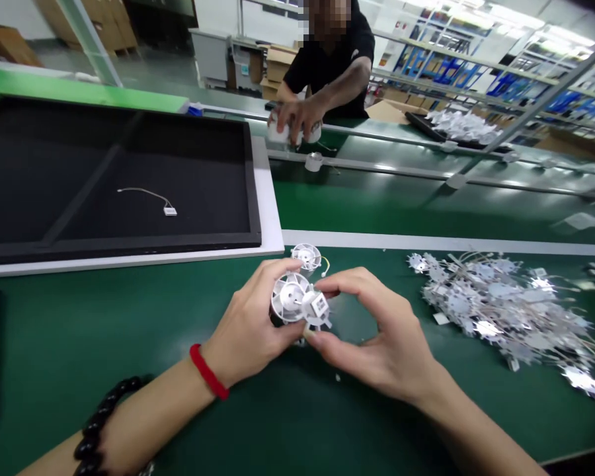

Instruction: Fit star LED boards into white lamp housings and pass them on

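My left hand (250, 317) is closed round a white round spoked housing (287, 297), its open face turned toward me. Between the thumb and forefinger of my right hand (377, 337) is a small silvery star-shaped plate (317, 309) with a white square part on it. The plate overlaps the right edge of the housing; whether they are joined I cannot tell. Just beyond my fingers stands another white spoked housing (306, 256), with a short yellowish wire and connector at its right side.
Right of my hands lies a heap of star-shaped plates with wires (496, 304). At left is a black tray (198, 165) holding a small wired part (170, 211). Across the bench a person (337, 73) in black grips white parts, near a single white housing (314, 162).
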